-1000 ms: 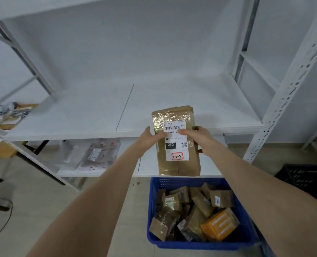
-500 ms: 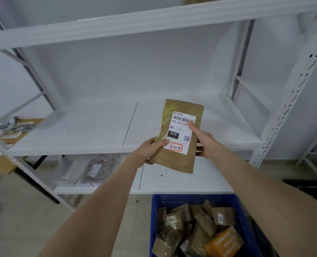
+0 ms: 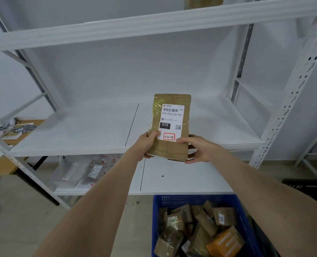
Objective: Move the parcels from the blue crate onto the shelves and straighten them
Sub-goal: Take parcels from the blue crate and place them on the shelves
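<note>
A brown taped parcel (image 3: 172, 101) with a white label marked 010 and a red "3-2-4" stands upright in front of the white middle shelf (image 3: 91, 130). My left hand (image 3: 146, 145) grips its lower left edge. My right hand (image 3: 196, 149) holds its lower right corner, thumb on the front. Below, the blue crate (image 3: 172, 200) on the floor holds several brown parcels (image 3: 204, 221) and an orange one (image 3: 226, 243).
A clear plastic-wrapped parcel (image 3: 85, 173) lies on the lower shelf at the left. Another brown parcel (image 3: 203, 2) sits on the top shelf. A black crate (image 3: 310, 190) stands at the right. A wooden table with papers (image 3: 18, 128) is at the left.
Both hands have lifted the parcel from over the crate up to the middle shelf and turned it upright. My right hand slid down to its lower corner. The view tilted upward.
</note>
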